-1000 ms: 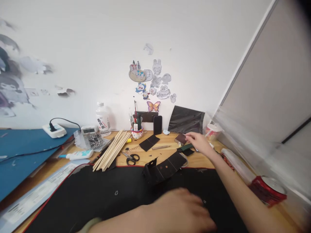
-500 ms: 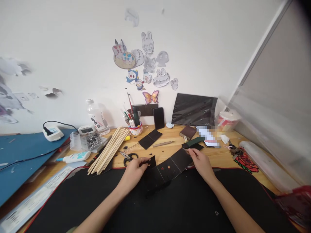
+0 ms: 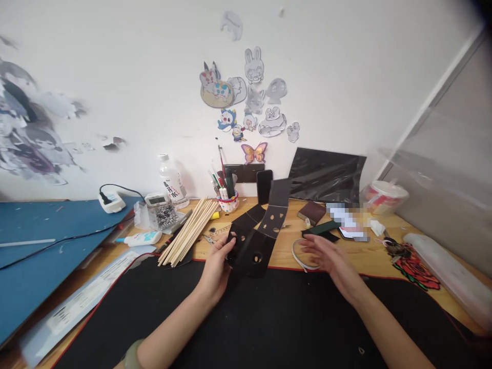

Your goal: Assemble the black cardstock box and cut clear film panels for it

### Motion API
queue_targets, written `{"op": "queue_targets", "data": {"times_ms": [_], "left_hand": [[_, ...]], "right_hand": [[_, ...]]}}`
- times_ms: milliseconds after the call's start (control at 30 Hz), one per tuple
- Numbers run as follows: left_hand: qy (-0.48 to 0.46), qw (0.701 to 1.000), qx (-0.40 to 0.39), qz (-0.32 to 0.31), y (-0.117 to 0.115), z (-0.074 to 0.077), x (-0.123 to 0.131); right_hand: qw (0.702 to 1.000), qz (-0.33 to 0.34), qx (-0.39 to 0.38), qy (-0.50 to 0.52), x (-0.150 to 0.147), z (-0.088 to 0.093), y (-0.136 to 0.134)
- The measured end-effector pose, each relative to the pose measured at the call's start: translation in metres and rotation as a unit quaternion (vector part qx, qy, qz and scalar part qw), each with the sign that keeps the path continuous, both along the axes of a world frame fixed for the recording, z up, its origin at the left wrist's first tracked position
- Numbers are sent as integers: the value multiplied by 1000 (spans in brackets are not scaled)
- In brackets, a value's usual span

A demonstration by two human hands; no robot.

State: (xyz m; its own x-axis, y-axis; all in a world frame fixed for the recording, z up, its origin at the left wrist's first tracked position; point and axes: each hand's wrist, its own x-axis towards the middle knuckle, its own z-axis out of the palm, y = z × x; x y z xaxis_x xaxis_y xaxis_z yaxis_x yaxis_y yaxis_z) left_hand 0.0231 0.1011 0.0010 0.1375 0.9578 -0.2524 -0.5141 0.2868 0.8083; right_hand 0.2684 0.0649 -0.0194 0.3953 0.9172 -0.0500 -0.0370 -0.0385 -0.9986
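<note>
My left hand (image 3: 217,261) is closed on the edge of a folded black card strip (image 3: 265,245). The strip has crease lines and small cut-out shapes, among them a star and round holes, and its far end stands up over the desk. My right hand (image 3: 332,259) is off the card, fingers stretched out and slightly blurred. Its fingertips overlap a thin white ring (image 3: 295,259), like a roll of tape, at the mat's edge; whether they touch it I cannot tell. Scissors (image 3: 208,239) lie partly hidden behind my left hand.
A black mat (image 3: 269,318) covers the front of the desk. Left are wooden sticks (image 3: 188,233), a glue bottle (image 3: 142,238) and a water bottle (image 3: 172,182). A pen cup (image 3: 228,201) and a phone (image 3: 264,185) stand behind. A brown box (image 3: 312,212) lies right.
My right hand has let go of the card and moved to the white ring. My left hand keeps the card, which is now turned more upright. The view has shifted left.
</note>
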Motion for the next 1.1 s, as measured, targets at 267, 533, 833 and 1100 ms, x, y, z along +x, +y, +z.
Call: {"op": "queue_targets", "data": {"times_ms": [267,533,833,1100], "left_hand": [[36,991,123,24,-15,-13,12],[-64,990,106,-62,-10,4,1],[11,971,99,-217,-1,14,-13],[88,969,102,-206,8,9,-15]], "right_hand": [[960,244,44,128,-85,31,-6],[933,240,10,268,-85,39,14],[931,253,-17,264,-71,43,18],[942,200,-37,268,-68,46,17]]}}
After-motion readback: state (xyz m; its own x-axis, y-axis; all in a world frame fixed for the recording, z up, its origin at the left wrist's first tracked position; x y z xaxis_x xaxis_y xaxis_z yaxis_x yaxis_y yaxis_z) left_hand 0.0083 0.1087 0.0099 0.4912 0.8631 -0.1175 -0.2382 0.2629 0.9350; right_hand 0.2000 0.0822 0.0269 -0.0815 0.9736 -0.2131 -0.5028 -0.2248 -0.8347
